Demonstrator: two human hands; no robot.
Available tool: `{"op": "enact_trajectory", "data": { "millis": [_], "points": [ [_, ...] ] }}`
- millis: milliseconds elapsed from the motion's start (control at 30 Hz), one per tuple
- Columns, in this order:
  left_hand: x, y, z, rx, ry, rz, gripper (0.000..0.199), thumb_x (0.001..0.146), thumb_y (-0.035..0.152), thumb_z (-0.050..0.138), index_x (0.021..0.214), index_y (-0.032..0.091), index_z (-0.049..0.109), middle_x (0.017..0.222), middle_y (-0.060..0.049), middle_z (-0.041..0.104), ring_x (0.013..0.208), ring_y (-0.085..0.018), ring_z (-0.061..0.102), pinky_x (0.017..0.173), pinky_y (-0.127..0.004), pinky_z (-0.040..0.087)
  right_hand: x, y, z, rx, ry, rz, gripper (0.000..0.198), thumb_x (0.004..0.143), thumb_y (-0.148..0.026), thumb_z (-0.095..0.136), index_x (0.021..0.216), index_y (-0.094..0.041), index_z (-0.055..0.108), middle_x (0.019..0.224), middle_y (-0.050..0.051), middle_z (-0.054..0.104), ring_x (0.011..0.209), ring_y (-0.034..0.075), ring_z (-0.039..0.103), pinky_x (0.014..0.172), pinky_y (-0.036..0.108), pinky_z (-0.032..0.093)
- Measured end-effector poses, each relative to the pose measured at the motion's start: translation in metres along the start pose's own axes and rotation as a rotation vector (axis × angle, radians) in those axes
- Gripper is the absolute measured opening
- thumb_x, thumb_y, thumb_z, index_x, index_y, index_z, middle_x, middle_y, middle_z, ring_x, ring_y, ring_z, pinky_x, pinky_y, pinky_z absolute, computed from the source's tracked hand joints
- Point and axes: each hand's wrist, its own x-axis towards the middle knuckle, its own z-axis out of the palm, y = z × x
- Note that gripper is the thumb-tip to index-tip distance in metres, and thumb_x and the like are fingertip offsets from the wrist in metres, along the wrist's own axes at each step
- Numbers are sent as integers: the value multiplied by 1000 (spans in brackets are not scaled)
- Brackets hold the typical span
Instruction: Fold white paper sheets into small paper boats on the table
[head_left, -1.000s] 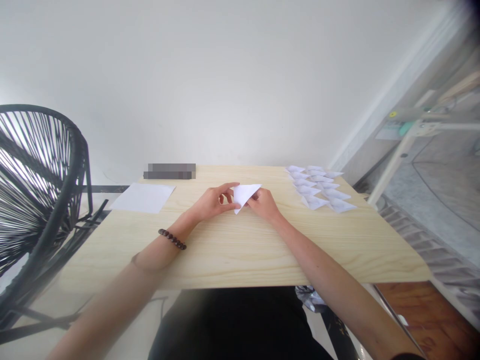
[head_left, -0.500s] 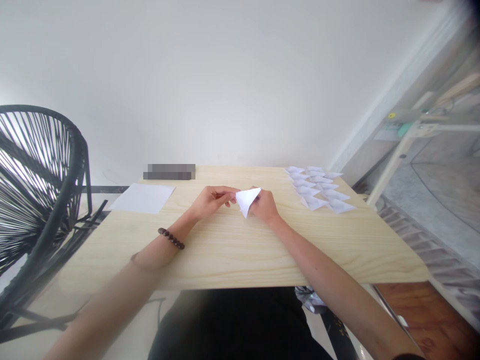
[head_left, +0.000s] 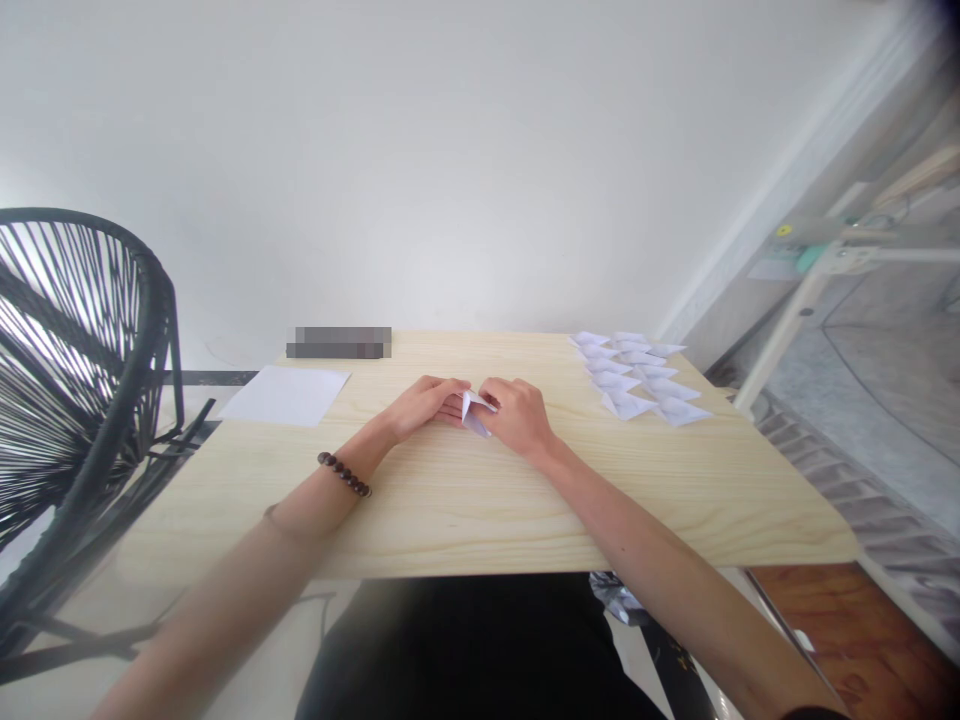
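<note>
Between both hands, over the middle of the table, is a small folded piece of white paper (head_left: 475,414) with pointed flaps standing apart. My left hand (head_left: 424,405) has its thumb at the paper's upper left edge and its fingers behind and below it. Gripping the right side of the paper, my right hand (head_left: 519,413) has bent fingers, and its fingertips are partly hidden by the folds. Folded white paper pieces (head_left: 628,404), several of them, stand in two rows on the table's right side.
White paper sheets (head_left: 286,396) lie flat on the wooden table (head_left: 465,520) at the left. A blurred-out dark object (head_left: 337,343) sits at the back left edge. A black woven chair (head_left: 82,400) stands left of the table, and a white metal frame (head_left: 802,310) is on the right.
The folded paper has turned and shifted slightly left; its broad triangular face now shows as opened flaps. My right hand moved left and my left fingers went under the paper.
</note>
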Motion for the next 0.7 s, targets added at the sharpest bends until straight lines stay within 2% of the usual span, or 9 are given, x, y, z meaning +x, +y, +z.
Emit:
{"op": "enact_trajectory", "data": {
  "millis": [200, 300, 533, 633, 700],
  "points": [
    [2, -2, -4, 3, 25, -17, 29, 68, 38, 61, 74, 9, 65, 76, -9, 67, 69, -17, 61, 68, -30, 47, 0, 9, 0, 220, -71, 52, 6, 68, -23, 52, 64, -19, 51, 57, -4, 49, 52, 9, 39, 52, 20, 28],
    [2, -2, -6, -17, 16, -28, 31, 68, 38, 61, 78, 9, 66, 80, -10, 67, 72, -17, 62, 69, -29, 47, 1, 13, 0, 344, -102, 49, 7, 69, -24, 51, 68, -18, 53, 60, -3, 50, 52, 9, 40, 52, 20, 30],
    [4, -4, -11, -23, 14, 2, 36, 65, 39, 66, 86, 10, 65, 86, -10, 66, 79, -19, 61, 74, -33, 47, 3, 21, -9, 643, -231, 105, 23, 78, -22, 34, 80, -16, 57, 67, -1, 54, 60, 10, 47, 57, 20, 35],
    [5, -6, -11, 7, 31, 21, 35, 65, 38, 67, 85, 10, 65, 83, -9, 66, 75, -18, 61, 72, -34, 47, 3, 20, -10, 617, -218, 140, 32, 84, -27, 29, 70, -16, 55, 62, -2, 51, 59, 10, 45, 58, 21, 35],
    [5, -6, -11, 13, 56, 36, 33, 64, 37, 68, 83, 10, 64, 79, -8, 66, 72, -18, 61, 70, -34, 47, 3, 18, -7, 547, -193, 148, 34, 84, -34, 33, 63, -16, 54, 59, -2, 50, 56, 10, 44, 55, 20, 33]
  ]
}}
